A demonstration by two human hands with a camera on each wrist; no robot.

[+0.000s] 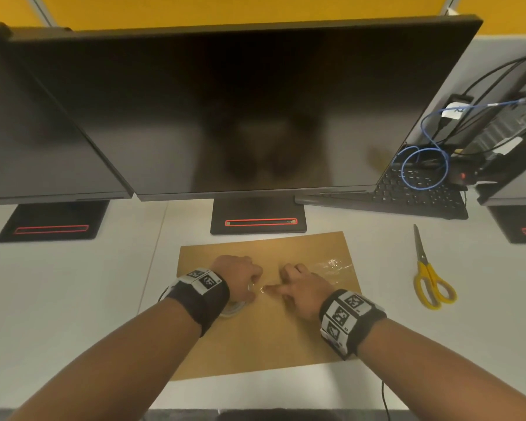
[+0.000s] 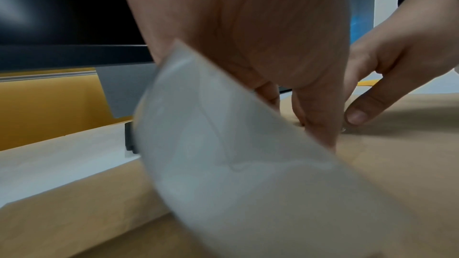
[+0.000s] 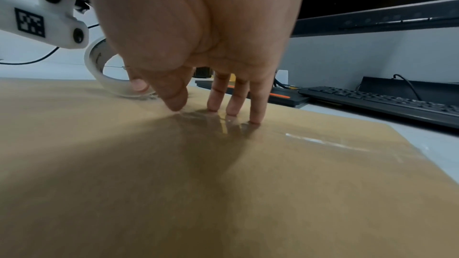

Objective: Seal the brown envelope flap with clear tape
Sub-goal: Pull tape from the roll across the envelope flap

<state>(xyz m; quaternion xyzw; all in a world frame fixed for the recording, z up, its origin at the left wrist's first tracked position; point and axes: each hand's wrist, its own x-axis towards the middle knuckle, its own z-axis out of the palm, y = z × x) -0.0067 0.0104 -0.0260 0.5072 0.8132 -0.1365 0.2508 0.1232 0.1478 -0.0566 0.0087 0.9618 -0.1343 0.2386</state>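
Lying mid-frame on the white desk (image 1: 73,299), the brown envelope (image 1: 264,338) bears both hands: right hand (image 1: 304,291) presses spread fingertips on clear tape (image 1: 334,265); left hand (image 1: 240,275) grips the tape roll (image 1: 231,309).

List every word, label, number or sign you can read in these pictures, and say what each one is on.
No words or numbers can be read.
Wristbands: black-and-white square code markers, no letters.
White bracket: another square code marker, no text.
White tag among the cables: dark marks, too blurred to read.
Keyboard: key legends too small to read.
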